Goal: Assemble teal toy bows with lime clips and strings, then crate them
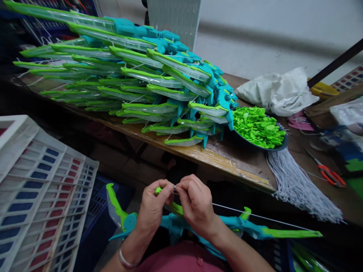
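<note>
A small green piece point(158, 191) is held between the thumb and finger of the left grip point(154, 204). The right grip point(195, 202), placed just beside it, is pinched narrow on a white string point(263, 217), of which a short bit is seen between both grips. From behind the right grip, the string is stretched to the far right tip of a teal-and-green bow point(172, 223), which is placed below the two grips, across the person's front.

Ahead of the grips, many similar bows point(170, 81) are piled on a bench point(227, 162). To the right of this pile, a dark bowl point(285, 145) is filled with green pieces point(256, 128). Farther right of the grips, a bundle of strings point(303, 185) is hung over the bench edge, and a red-handled cutting tool point(331, 175) is laid near it. On the left of the grips, a white crate point(56, 189) is seen.
</note>
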A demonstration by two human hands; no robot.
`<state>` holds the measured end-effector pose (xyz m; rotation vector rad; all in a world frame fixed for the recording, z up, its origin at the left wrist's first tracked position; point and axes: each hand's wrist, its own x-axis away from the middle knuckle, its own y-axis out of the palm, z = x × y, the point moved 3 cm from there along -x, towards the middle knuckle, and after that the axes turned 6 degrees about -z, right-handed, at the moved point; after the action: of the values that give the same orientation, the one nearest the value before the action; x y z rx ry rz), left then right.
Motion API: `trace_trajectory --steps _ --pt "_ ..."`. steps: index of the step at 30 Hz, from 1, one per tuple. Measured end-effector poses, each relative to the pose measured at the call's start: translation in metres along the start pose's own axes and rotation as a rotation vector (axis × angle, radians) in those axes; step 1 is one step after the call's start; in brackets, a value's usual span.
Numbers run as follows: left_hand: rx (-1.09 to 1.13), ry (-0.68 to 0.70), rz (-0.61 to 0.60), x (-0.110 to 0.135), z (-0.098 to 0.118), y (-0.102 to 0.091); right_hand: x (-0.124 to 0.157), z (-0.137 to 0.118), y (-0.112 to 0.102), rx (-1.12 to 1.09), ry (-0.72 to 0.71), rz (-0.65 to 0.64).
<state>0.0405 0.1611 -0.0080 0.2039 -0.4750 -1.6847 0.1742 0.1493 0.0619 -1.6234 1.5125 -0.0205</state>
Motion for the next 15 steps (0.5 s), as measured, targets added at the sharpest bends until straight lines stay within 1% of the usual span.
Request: trace_trajectory --steps 4,7,11,15 --pt "0.003 -0.007 0.0 -0.0017 0.0 -0.0009 0.0007 -0.0004 -0.0058 -0.082 0.083 0.018" --pt "-0.001 -0.01 -0.014 -0.0016 0.0014 -0.0009 0.0007 -0.0009 -0.0081 -0.137 0.135 -0.012" --pt "-0.017 -0.012 -0.013 -0.0001 0.0024 -0.0009 0.0002 -0.0026 -0.0056 -0.171 0.136 -0.084" --pt "-0.035 0.002 -0.027 0.0012 0.0022 -0.0003 -0.0004 -0.0036 -0.0028 -0.154 0.114 -0.068"
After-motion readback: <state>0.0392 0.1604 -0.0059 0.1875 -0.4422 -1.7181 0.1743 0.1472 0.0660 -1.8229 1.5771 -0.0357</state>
